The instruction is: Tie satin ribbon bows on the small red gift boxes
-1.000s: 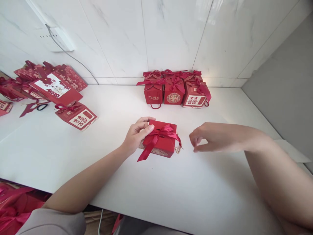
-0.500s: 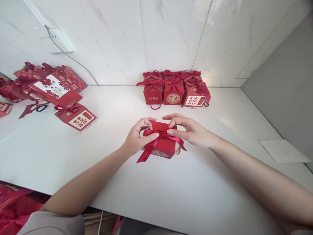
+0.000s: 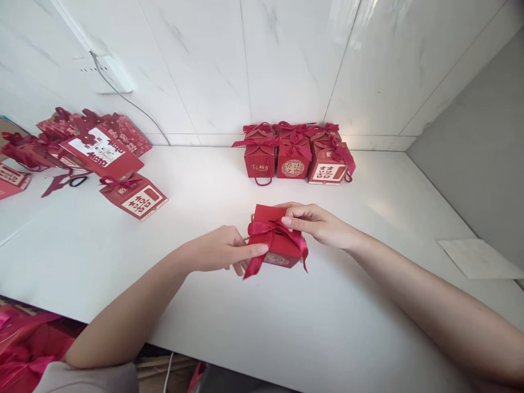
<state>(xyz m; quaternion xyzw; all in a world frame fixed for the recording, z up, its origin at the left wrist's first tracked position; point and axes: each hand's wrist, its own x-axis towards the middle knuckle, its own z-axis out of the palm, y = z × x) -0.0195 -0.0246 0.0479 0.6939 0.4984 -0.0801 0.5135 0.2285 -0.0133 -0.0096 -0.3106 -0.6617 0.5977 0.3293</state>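
Ribboned boxes [image 3: 292, 166] stand on the white table [image 3: 295, 327] at upper centre; red bags [image 3: 102, 147] crowd the left. Mid-frame, the right hand [image 3: 313, 221], partly curled, grasps a red box [image 3: 284, 248]. The left hand [image 3: 223, 250] has its thumb against the ribbon [image 3: 258, 227]; its fingers are partly hidden, so whether it pinches, I cannot tell.

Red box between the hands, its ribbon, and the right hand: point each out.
Red box [image 3: 283, 245]: head view, on the sloping panel between the ribbon tails.
Ribbon [image 3: 260, 228]: head view, on the loop nearest the left hand [image 3: 216, 248].
Right hand [image 3: 322, 222]: head view, middle of the hand.
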